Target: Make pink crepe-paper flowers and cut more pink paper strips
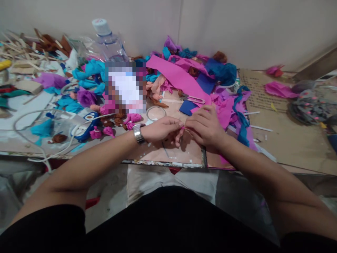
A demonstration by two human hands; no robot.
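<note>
My left hand (161, 129) and my right hand (204, 127) meet over the pinkish work board (158, 153), fingertips pinched together on a small pink piece of crepe paper (183, 128). Only a sliver of the pink piece shows between the fingers. A silver watch (138, 133) sits on my left wrist. A roll of clear tape (156, 113) lies just beyond my left hand. Scissors (193, 98) rest on the pink paper behind my right hand.
Piles of pink, blue and purple crepe paper (181, 75) cover the back of the table. Small paper roses (109, 130) lie at left near a white cable (39, 116). A plastic bottle (109, 42) stands at the back. Wooden sticks (23, 47) are heaped far left. Brown cardboard (284, 130) lies at right.
</note>
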